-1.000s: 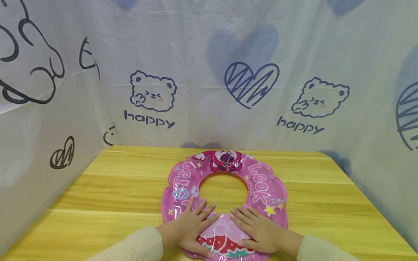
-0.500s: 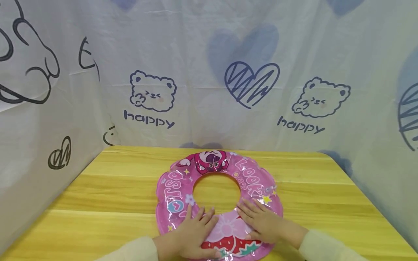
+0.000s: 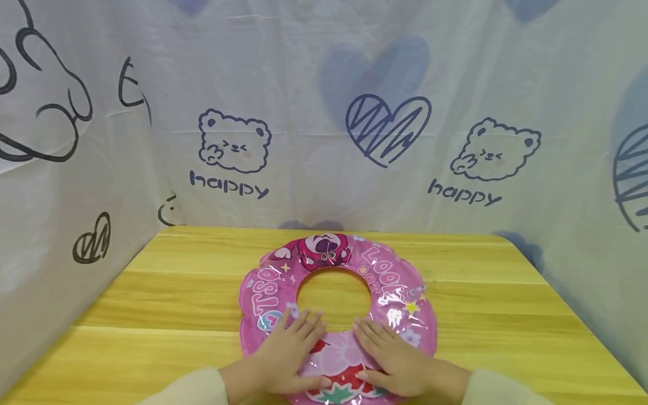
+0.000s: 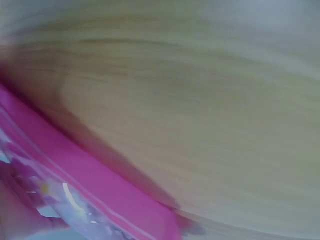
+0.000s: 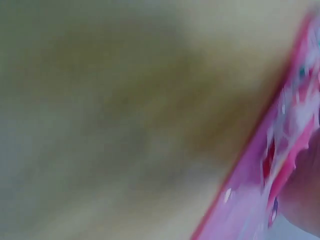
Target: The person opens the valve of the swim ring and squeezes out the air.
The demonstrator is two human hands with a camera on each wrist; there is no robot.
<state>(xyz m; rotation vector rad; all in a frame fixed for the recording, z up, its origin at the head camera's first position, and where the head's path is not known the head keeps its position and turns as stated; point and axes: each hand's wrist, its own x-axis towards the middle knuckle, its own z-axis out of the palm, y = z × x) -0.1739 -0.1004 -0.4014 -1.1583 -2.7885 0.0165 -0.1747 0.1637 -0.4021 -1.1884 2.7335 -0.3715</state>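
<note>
A pink inflatable swim ring (image 3: pixel 400 270), printed with a bear, strawberries, stars and lettering, lies flat on the wooden table. On its near left part rests my left hand (image 3: pixel 286 354), fingers spread and straight, thumb toward the strawberry print. My right hand (image 3: pixel 400 360) lies on the near right part, its fingers straight and close together, tips at the edge of the hole. A small clear valve (image 3: pixel 416 291) shows on the ring's right side. In the left wrist view the ring's pink side (image 4: pixel 100 170) crosses the lower left; the right wrist view is blurred, with the ring (image 5: pixel 250 165) at the right.
The yellow wood-grain table (image 3: pixel 152 315) extends on both sides of the ring. Behind it and along the sides hangs a white cloth (image 3: pixel 304 185) with hearts, bears and "happy" printed on it.
The ring has shifted left and turned a little counter-clockwise. My right hand went toward the upper right, then came back nearer the middle. My left hand stays on the ring, slightly further left.
</note>
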